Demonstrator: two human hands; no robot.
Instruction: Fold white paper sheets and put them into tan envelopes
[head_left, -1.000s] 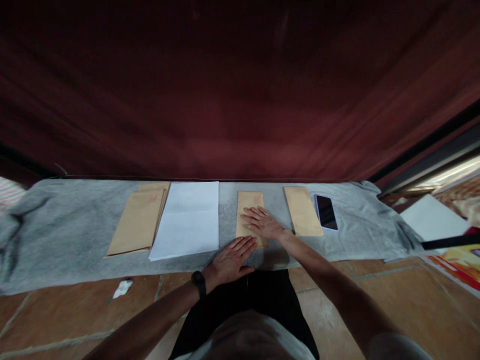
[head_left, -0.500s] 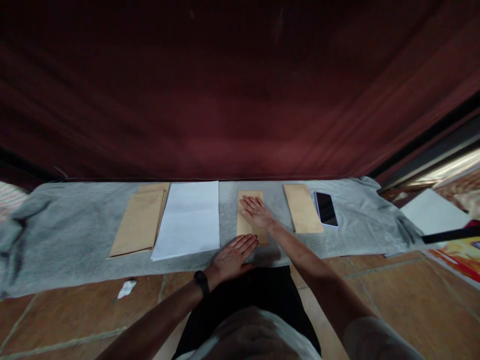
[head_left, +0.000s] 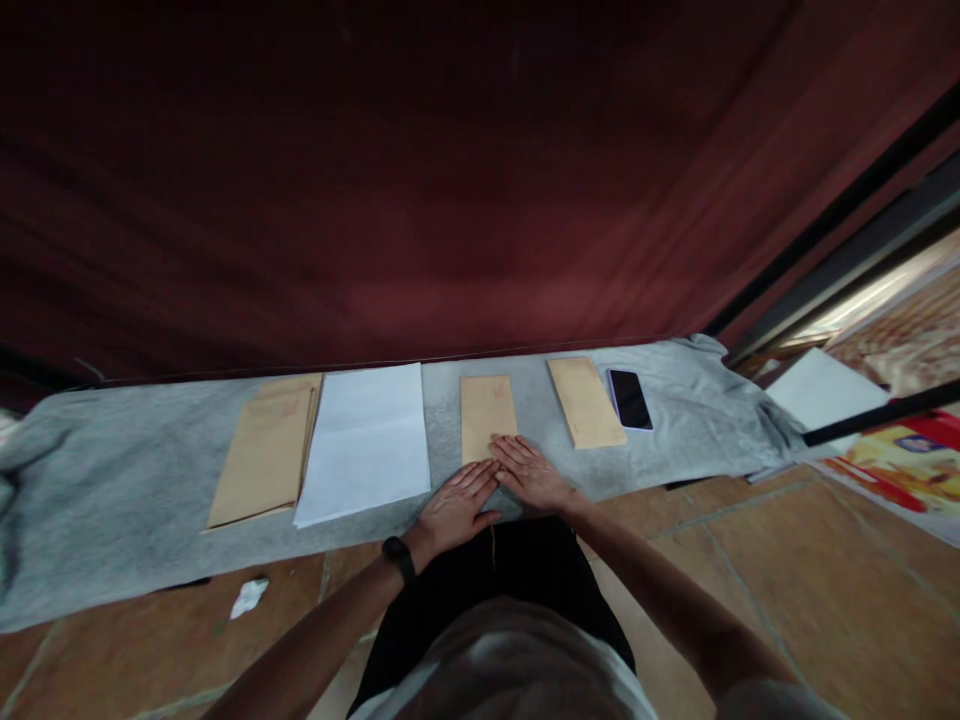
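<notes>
In the head view, both of the person's hands lay flat at the lower centre of the frame, fingers stretched out and gripping nothing: the left hand (head_left: 454, 508) and right hand (head_left: 534, 478) rested over the near end of a brown envelope (head_left: 487, 408), which lay at centre on the cloth-covered desk (head_left: 135, 490). Whether their fingertips touched, I couldn't tell. To the left of centre I saw white paper (head_left: 365, 440), and just beside it, further left, a stack of brown envelopes (head_left: 262, 455). Right of centre lay another envelope (head_left: 587, 403), with a phone (head_left: 632, 399) near its right edge. A crumpled white scrap (head_left: 249, 597) sat on the tiled floor (head_left: 750, 540), lower left.
</notes>
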